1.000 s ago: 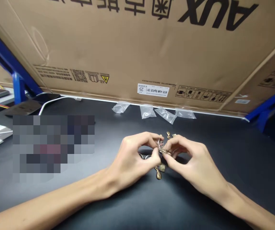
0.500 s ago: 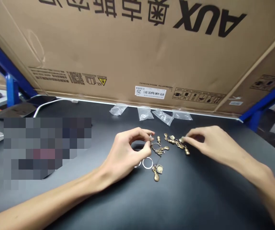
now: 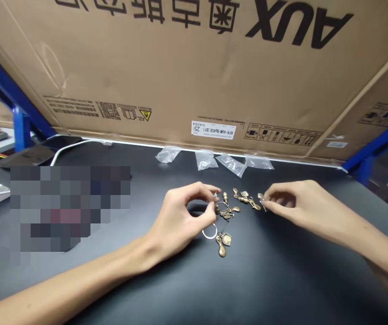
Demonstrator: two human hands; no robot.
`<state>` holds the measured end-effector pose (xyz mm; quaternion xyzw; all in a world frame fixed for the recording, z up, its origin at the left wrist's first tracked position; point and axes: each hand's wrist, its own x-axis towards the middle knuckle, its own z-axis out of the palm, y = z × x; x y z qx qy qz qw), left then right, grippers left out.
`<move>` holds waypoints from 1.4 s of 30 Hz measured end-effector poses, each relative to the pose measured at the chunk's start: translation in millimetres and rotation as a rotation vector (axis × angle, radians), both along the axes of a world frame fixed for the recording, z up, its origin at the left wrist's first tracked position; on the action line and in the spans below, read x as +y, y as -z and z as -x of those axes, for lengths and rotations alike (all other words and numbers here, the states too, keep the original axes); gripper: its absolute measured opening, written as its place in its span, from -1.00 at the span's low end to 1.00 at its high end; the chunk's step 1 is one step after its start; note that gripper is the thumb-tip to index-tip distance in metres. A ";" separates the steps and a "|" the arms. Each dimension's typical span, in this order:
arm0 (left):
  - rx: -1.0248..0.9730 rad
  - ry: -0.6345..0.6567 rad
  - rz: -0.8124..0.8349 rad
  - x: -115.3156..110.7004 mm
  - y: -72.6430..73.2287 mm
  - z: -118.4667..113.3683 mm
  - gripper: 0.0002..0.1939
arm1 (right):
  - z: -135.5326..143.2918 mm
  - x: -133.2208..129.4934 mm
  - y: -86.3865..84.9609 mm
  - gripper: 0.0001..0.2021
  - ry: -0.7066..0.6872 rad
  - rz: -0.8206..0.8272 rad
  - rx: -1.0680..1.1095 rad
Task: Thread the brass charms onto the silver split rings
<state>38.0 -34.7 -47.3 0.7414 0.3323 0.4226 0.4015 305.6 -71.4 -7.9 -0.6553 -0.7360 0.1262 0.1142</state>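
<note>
Thumb and index finger of my left hand (image 3: pixel 185 216) pinch a small silvery piece of metal, seemingly part of a key ring (image 3: pixel 222 206) with bronze-coloured charms around it. A gourd-shaped charm (image 3: pixel 225 197) lies just beyond those fingertips. Closer to me, a separate silver split ring (image 3: pixel 209 232) rests near a spoon-like charm (image 3: pixel 221 248) and a basket-shaped charm (image 3: pixel 227 239). To the right, my right hand (image 3: pixel 292 198) is closed on the end of a cluster of bronze charms (image 3: pixel 243 199). A small charm (image 3: pixel 260 197) shows at its fingertips; the fingers partly hide what they grip.
Several clear plastic bags (image 3: pixel 206 160) lie along the back of the black table (image 3: pixel 248 280). Behind them stands a large cardboard box (image 3: pixel 167 76) between blue metal posts (image 3: pixel 20 128). A white cable (image 3: pixel 68 145) and a pixelated area are at left.
My right hand has shifted slightly right, and the charm at the cluster's right end is now mostly hidden by its fingers. My left hand keeps its pinch, covering more of the rings.
</note>
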 end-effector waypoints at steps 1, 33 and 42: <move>0.003 0.007 -0.011 0.0 0.2 0.0 -0.93 | 2.9 -0.9 -1.1 -0.80 -0.010 -0.015 0.077; 0.096 0.081 -0.327 -7.3 8.2 -0.8 -0.91 | 59.3 -21.2 15.8 -0.91 -0.087 -0.170 0.465; 0.084 0.011 -0.320 -3.8 5.4 -0.3 -0.90 | 37.4 -10.8 10.5 -0.83 -0.141 -0.173 0.094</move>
